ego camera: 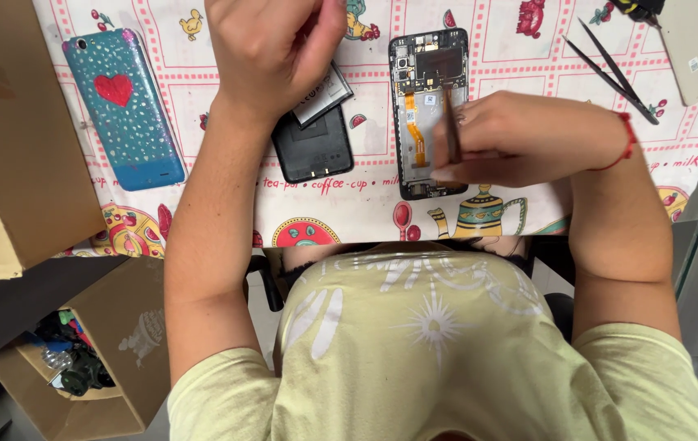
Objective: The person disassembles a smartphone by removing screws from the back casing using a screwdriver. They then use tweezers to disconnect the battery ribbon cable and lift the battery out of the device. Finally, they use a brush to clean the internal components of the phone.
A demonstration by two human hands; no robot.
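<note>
Opened smartphone point(429, 114) lies back-up on the patterned tabletop point(520, 49). Right hand point(512, 139), fingers pinched on a thin dark tool point(452, 131), works near the orange flex cable point(414, 126); go shallow. Left hand point(271, 49) lifts the battery point(324, 94), fingers clamped.

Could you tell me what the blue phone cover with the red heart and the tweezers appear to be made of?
The blue phone cover looks like glossy plastic, judging by its sheen and painted dots. The tweezers look like dark, matte metal: thin, stiff, pointed arms.

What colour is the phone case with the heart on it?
The phone case is blue-green with white dots and a red heart, seen best in the head view.
</note>
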